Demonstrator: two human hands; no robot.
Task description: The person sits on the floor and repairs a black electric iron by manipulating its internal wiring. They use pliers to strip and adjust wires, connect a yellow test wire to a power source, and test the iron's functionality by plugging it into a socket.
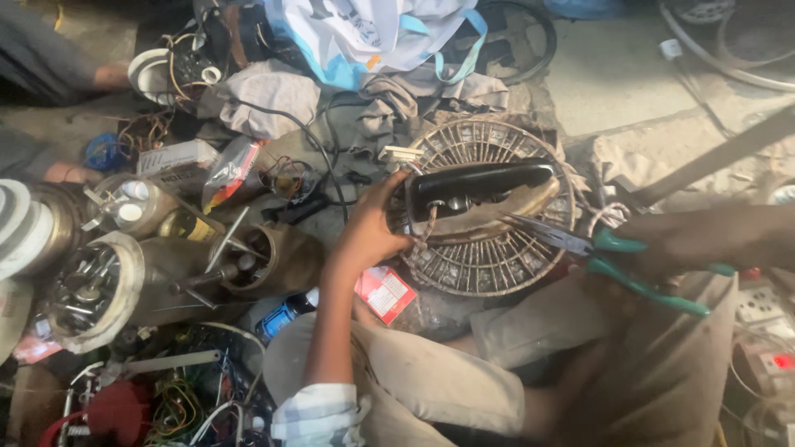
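Knees in beige trousers [464, 381] fill the bottom of the head view, person seated on the ground over the work. Left hand [368, 236] is clamped around the rear end of an old clothes iron [480, 199], thumb and fingers wrapped on the body near the black handle, holding it steady. Iron sits on top of a round slotted metal fan guard [489, 257], just ahead of the knees. Right hand [687, 240] is closed around green-handled pliers [613, 252], handles squeezed together; the nose points at the iron's side, near the base, and looks to be touching or biting something there, too small to tell what. Progress, as a judgement: iron looks whole from here, handle on, shell in place, so the work seems early, with the pliers only now engaging a part; opening or freeing whatever they grip is left. Around it: motor housings [99, 281] and a can of loose parts at left, tangled wires [182, 406] bottom left, a red-and-white small box [385, 294] by the left wrist, a white bag with blue straps [373, 33] at top.
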